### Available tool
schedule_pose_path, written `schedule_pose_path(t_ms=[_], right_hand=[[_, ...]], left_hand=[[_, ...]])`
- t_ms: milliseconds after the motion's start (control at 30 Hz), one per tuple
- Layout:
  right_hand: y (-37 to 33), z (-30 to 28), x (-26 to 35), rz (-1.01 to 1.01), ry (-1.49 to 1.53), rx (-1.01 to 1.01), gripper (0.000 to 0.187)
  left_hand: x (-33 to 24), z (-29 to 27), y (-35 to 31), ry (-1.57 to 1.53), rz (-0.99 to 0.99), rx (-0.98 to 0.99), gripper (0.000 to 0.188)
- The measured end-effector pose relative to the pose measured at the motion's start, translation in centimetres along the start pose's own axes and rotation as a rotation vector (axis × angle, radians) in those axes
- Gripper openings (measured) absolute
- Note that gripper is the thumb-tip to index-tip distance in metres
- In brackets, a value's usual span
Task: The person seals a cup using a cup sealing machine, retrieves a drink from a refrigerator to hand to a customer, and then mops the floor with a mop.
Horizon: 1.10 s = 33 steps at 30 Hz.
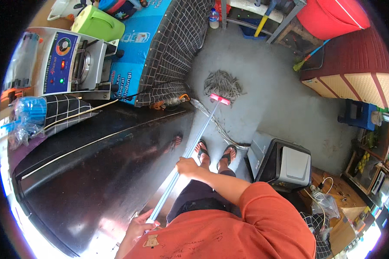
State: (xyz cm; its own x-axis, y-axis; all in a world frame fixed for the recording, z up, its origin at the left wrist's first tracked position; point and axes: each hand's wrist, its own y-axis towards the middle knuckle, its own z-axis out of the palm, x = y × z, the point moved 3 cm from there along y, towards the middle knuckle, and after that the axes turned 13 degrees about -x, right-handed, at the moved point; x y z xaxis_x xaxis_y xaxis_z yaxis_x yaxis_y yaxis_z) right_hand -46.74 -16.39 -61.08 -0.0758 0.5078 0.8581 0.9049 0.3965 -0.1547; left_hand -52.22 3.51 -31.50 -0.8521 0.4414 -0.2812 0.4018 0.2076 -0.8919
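Note:
A string mop spans the middle of the head view, its grey strands (222, 84) spread flat on the grey floor ahead of my feet. A pink clamp (220, 99) joins them to the mop's pale blue pole (204, 129), which slants back toward me. Partway up the pole, my right hand (188, 167) is wrapped around it. Lower left, beside my hip, my left hand (139, 225) has its fingers around the pole's upper end. My sandalled feet (214, 153) stand behind a grey raised strip (216, 124) across the floor.
At left are a dark glossy counter (103, 172), a sealing machine (65, 64) and a checked cloth (170, 52). A grey and black bin (285, 164) stands right of my feet. Farther right are a blue plastic stool (359, 115), a broom (304, 62) and a red tub (333, 17).

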Motion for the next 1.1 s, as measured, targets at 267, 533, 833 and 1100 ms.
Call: schedule_pose_path(t_ms=[267, 533, 833, 1100], right_hand=[[2.6, -13.8, -10.3, 0.162, -0.182, -0.175, 0.036], [1.4, -15.5, -22.8, 0.219, -0.391, -0.139, 0.025], [-3.2, 2.1, 0.4, 0.129, -0.051, 0.303, 0.023], [-6.9, -7.4, -12.7, 0.206, -0.187, 0.015, 0.037]], left_hand=[[-11.8, 9.8, 7.6, -0.02, -0.049, 0.094, 0.071], [-8.8, 20.1, 14.0, 0.0, 0.166, 0.207, 0.073], [3.9, -0.3, 1.5, 0.039, -0.214, 0.073, 0.075], [-1.7, 12.8, 7.8, 0.147, -0.091, 0.157, 0.069]])
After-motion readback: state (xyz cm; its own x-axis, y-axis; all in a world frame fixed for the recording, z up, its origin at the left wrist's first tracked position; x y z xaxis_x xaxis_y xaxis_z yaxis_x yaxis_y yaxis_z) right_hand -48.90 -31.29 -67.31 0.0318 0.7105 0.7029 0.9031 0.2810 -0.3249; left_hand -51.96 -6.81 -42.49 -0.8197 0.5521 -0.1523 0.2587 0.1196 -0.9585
